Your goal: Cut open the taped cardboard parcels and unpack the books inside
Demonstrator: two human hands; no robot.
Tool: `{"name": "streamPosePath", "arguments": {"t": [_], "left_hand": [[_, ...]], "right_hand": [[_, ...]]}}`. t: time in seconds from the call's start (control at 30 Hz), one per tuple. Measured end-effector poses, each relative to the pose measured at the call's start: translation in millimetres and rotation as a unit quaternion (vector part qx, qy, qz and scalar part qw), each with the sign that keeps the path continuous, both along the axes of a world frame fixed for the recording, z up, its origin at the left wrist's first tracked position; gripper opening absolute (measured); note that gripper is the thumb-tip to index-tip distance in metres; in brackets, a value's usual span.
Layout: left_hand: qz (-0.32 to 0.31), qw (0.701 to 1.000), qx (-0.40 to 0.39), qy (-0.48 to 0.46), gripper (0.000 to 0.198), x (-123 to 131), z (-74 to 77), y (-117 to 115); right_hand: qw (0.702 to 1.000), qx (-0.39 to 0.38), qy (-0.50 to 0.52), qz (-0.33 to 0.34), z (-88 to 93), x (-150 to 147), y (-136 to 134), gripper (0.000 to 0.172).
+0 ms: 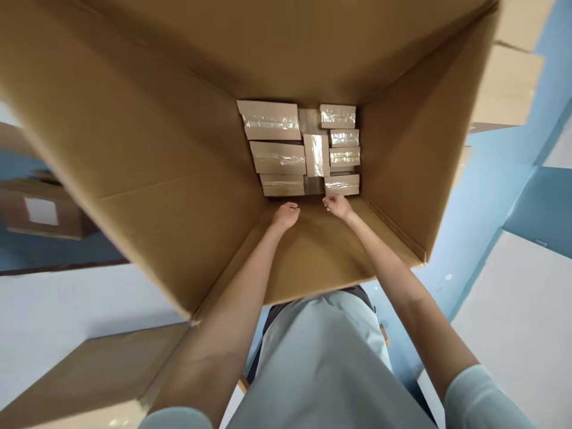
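Observation:
My left hand [286, 215] is inside a large open cardboard box [192, 196], just in front of the near left small carton [282, 185]. Its fingers are curled closed, and nothing shows in them. Level with it on the other side, my right hand [338, 206] is closed too, fingers bent in, beside the near right small carton [342, 184]. I cannot tell whether it touches that carton. Several small taped cartons lie on the box's bottom: a left column, a right column, and one turned crosswise carton [317, 155] between them.
High cardboard walls surround my forearms. To the left, a closed carton with a white label [40, 211] stands beyond the box. Another cardboard box [89, 375] is at lower left. Stacked cartons [507, 86] rise at upper right, above the blue floor [491, 173] and white panels [518, 310].

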State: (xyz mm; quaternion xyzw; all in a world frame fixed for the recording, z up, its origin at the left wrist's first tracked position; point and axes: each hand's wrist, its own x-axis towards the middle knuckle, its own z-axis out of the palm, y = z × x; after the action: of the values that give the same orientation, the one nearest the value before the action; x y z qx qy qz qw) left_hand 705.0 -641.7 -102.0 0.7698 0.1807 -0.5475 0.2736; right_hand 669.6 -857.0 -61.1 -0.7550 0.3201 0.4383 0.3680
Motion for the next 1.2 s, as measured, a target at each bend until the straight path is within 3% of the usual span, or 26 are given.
{"name": "streamPosePath", "arguments": {"t": [0.2, 0.27, 0.37, 0.43, 0.53, 0.6, 0.67, 0.73, 0.8, 0.87, 0.93, 1.07, 1.2], "left_hand": [[0.089, 0.996, 0.002, 0.017, 0.023, -19.0, -132.3, -14.4], [0.160, 0.986, -0.019, 0.040, 0.025, -24.2, -173.2, -26.8], [0.312, 0.943, -0.070, 0.093, 0.022, -28.0, -227.2, -50.6], [0.390, 0.908, -0.099, 0.118, 0.018, -27.2, -259.1, -67.4], [0.478, 0.856, -0.146, 0.131, 0.018, -22.6, -299.5, -87.9], [0.521, 0.823, -0.185, 0.133, 0.020, -20.4, -318.2, -94.8], [0.545, 0.799, -0.212, 0.141, 0.023, -21.3, -327.6, -96.0], [0.554, 0.792, -0.208, 0.152, 0.025, -25.0, -327.1, -93.8], [0.557, 0.794, -0.183, 0.160, 0.027, -29.3, -317.1, -91.5], [0.556, 0.800, -0.162, 0.160, 0.027, -31.3, -297.7, -91.7], [0.556, 0.803, -0.141, 0.160, 0.023, -29.8, -268.7, -95.0], [0.563, 0.805, -0.091, 0.164, 0.018, -18.8, -182.8, -103.1], [0.584, 0.795, -0.053, 0.154, 0.016, -9.5, -70.6, -101.3]], "right_hand": [[0.988, -0.052, 0.029, 0.144, -123.3, 40.2, -21.8, 0.039], [0.979, -0.066, 0.011, 0.194, -160.8, 66.1, -26.1, 0.042], [0.959, -0.094, -0.053, 0.261, -219.6, 113.9, -33.8, 0.053], [0.952, -0.114, -0.084, 0.273, -261.5, 145.3, -41.4, 0.068], [0.945, -0.123, -0.122, 0.278, -319.4, 179.0, -55.1, 0.072], [0.944, -0.104, -0.135, 0.284, -345.1, 190.0, -62.8, 0.071], [0.942, -0.093, -0.151, 0.285, -355.4, 194.0, -67.5, 0.065], [0.938, -0.100, -0.167, 0.288, -351.2, 194.4, -68.8, 0.055], [0.932, -0.107, -0.176, 0.298, -336.4, 193.2, -67.9, 0.046], [0.929, -0.108, -0.186, 0.302, -314.8, 190.7, -66.0, 0.043], [0.929, -0.102, -0.200, 0.296, -287.1, 185.8, -63.9, 0.048], [0.931, -0.088, -0.226, 0.274, -207.0, 167.5, -56.2, 0.054], [0.930, -0.097, -0.222, 0.276, -94.2, 142.7, -41.4, 0.058]]}}
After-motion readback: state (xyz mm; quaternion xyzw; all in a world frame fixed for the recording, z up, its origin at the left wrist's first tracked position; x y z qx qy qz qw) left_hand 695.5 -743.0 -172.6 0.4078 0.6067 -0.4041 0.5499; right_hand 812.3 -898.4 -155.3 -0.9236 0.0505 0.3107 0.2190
